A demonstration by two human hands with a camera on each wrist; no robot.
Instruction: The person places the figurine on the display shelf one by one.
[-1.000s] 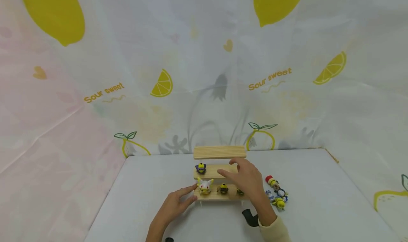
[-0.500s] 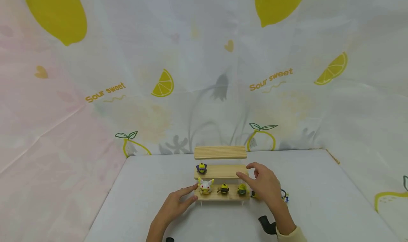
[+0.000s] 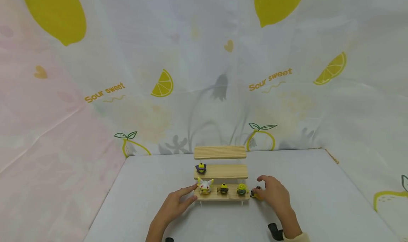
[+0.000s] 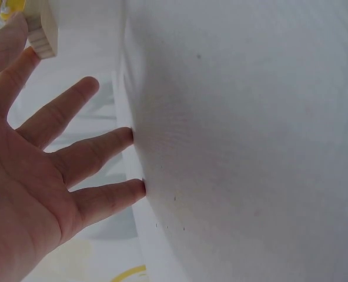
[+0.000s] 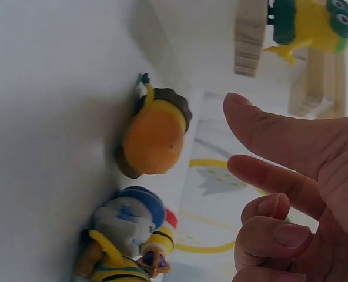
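Observation:
My left hand [image 3: 173,206], fingers spread, touches the left end of a three-tier wooden display shelf [image 3: 223,171]. On its lowest tier stand a white figurine with yellow ears [image 3: 204,186], a small yellow-and-dark figurine [image 3: 224,188] and a yellow minion figurine [image 3: 242,189]. The middle tier bears a dark-caped yellow figurine [image 3: 201,168] at its left. Right of the shelf, my right hand [image 3: 277,196] reaches over the table with thumb and forefinger apart and nothing between them. Close to its fingertips lies a yellow-and-orange figurine [image 5: 156,138], its back toward the right wrist view.
Beside that figurine lie a blue-capped grey figurine [image 5: 127,217] and a striped one with a red top [image 5: 165,226], mostly behind my hand in the head view. A black curved piece [image 3: 275,231] shows by my right wrist. A lemon-print cloth [image 3: 204,75] hangs behind the table.
My right hand has moved right and down from over the shelf to the loose figurines, uncovering the minion on the lowest tier. The left hand has stayed at the shelf's left end.

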